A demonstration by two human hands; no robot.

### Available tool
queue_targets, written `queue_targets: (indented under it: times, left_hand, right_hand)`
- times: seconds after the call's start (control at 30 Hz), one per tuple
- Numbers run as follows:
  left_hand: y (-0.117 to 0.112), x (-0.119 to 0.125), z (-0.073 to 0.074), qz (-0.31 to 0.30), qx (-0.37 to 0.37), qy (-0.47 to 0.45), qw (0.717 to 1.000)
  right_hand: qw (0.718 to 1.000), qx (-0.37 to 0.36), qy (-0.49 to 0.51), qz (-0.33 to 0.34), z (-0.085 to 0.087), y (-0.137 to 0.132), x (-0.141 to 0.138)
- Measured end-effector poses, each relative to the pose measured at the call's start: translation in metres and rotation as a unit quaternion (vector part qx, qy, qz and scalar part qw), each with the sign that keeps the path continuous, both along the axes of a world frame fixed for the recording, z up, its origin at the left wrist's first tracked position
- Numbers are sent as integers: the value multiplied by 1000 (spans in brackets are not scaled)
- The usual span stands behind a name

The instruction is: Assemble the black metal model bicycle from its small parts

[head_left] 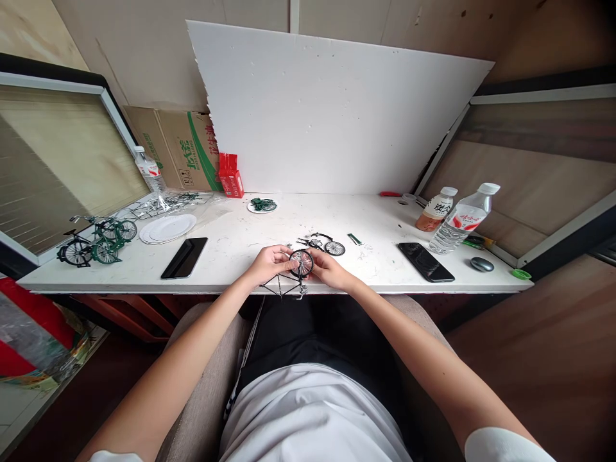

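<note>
A white table (231,263) runs before a white panel (337,115) propped along the far side, with a cardboard box (168,147) at far left. Black and green model bicycles (106,249) stand at the table's left end. At the near edge, a person's left hand (269,264) and right hand (333,271) both grasp a black bicycle frame (280,286) around its spoked wheel (302,263). Just beyond lies another black wheel (335,248); a small green part (355,239) rests to its right.
</note>
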State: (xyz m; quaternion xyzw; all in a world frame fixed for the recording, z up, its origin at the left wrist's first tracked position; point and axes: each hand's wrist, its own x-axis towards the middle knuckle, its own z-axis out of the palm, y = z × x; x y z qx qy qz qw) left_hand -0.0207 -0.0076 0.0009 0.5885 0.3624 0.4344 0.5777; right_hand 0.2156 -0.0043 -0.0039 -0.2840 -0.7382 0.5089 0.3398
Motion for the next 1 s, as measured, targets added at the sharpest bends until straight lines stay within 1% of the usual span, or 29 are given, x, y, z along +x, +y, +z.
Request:
queue_targets:
  times: [0.2,0.43,0.57,0.7,1.0]
  left_hand:
    - [-3,0,4,-8,5,5,1000]
    - [-5,0,7,-16,3,15,1000]
    - [-4,-1,5,-7,5,17,1000]
    - [-2,-1,3,-1,1,8,1000]
    - [1,-2,-2,-7,24,24,999]
  right_hand:
    - [1000,18,-16,-3,2,-1,1]
    - [997,45,-64,-9,8,-3,2]
    - [999,21,-36,-12,6,-3,0]
    - [1000,-10,-2,-1,2,-3,0]
    - [1000,18,-18,-2,3,-2,1]
